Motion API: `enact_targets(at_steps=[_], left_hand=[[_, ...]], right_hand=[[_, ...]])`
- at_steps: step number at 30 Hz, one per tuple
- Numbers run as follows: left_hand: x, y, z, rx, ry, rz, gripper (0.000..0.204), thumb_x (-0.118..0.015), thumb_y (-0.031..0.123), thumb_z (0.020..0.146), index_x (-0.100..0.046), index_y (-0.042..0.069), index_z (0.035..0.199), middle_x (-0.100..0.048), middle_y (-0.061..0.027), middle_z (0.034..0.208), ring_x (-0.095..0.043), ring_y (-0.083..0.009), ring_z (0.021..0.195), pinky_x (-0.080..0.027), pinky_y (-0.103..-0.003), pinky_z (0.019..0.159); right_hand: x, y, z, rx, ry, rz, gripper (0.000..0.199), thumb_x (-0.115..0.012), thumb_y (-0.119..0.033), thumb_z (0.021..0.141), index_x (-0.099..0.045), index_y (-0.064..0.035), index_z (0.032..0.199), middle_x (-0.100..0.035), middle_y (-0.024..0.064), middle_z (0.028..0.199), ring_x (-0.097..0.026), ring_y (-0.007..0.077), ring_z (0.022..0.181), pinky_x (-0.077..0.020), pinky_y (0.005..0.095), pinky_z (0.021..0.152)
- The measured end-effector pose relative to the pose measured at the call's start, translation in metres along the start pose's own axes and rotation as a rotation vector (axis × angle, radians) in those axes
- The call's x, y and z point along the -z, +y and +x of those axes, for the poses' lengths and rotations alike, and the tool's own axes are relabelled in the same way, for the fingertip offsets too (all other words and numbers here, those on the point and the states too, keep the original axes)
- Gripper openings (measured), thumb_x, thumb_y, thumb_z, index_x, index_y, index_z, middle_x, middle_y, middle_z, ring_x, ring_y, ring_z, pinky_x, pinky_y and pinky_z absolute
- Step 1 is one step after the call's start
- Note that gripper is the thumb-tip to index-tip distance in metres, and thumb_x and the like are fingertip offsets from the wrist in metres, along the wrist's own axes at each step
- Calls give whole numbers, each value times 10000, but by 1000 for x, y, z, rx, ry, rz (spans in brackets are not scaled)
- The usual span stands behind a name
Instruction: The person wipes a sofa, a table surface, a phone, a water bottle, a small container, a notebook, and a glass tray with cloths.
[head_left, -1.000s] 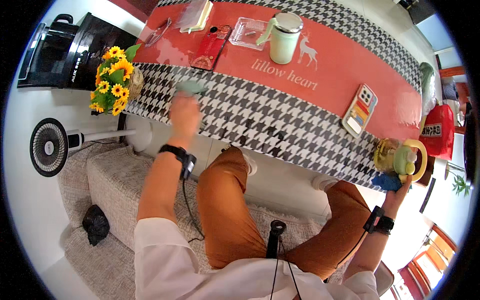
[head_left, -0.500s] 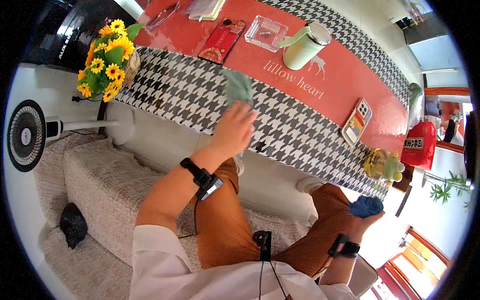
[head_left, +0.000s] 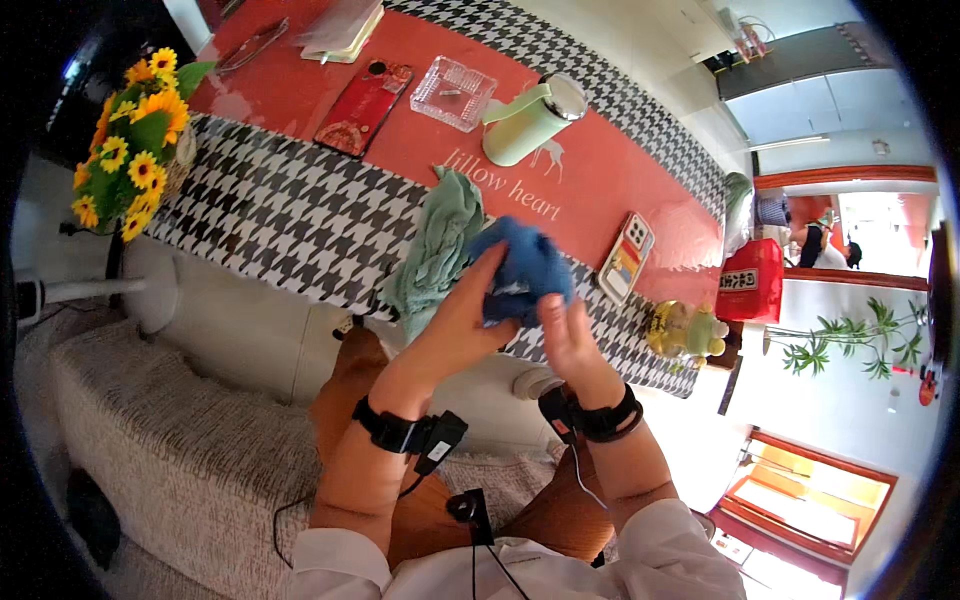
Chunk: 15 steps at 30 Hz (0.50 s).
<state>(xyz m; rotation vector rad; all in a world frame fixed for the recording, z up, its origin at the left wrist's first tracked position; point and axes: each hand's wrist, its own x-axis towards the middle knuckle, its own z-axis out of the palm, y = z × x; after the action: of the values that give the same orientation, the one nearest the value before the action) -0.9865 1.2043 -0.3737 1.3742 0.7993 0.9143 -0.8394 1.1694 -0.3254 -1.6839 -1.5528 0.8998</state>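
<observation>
A bunched blue cloth (head_left: 528,262) is up over the near edge of the table, slightly blurred. My left hand (head_left: 462,312) grips its left side, thumb and fingers closed round the fabric. On the cloth's lower right is my right hand (head_left: 578,345), fingers stretched and apart, at or against the fabric. Just left of the blue cloth, a crumpled green cloth (head_left: 440,235) lies on the table, its lower end reaching the front edge behind my left hand.
Along the table (head_left: 290,200) are a red phone (head_left: 364,105), a glass ashtray (head_left: 453,92), a pale green tumbler (head_left: 530,122), a second phone (head_left: 627,258) and a yellowish bottle (head_left: 680,330). Sunflowers (head_left: 135,140) stand at the left end, a red bag (head_left: 750,280) at the right.
My right hand has come up from beside my leg with the blue cloth to the middle. My left hand has let go of the green cloth, now lying on the table, and taken the blue one.
</observation>
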Motion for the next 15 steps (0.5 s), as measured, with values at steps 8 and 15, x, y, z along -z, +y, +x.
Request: enact_targets(at_steps=[8,15], left_hand=[[25,-19,5,555,138,-708,219,-520,194,860,-590,28,984,-576,19,824,-474,-44,684,-388,-224,624],[49,-22,13,482,227,-1065,268,-582,203,825,-587,-12,984,-620,-52,887,-593,-121,769,-476,-266,720]], right_hand=[[31,-14,76,-152,-378,-359,378,-396,-329,911,-586,-3,931,-613,140,824,-591,270,798,-441,371,749],[8,42,171,-8,286,301,426,-609,-251,826,-490,-13,1159,-597,68,955,-563,161,887,-452,308,761]])
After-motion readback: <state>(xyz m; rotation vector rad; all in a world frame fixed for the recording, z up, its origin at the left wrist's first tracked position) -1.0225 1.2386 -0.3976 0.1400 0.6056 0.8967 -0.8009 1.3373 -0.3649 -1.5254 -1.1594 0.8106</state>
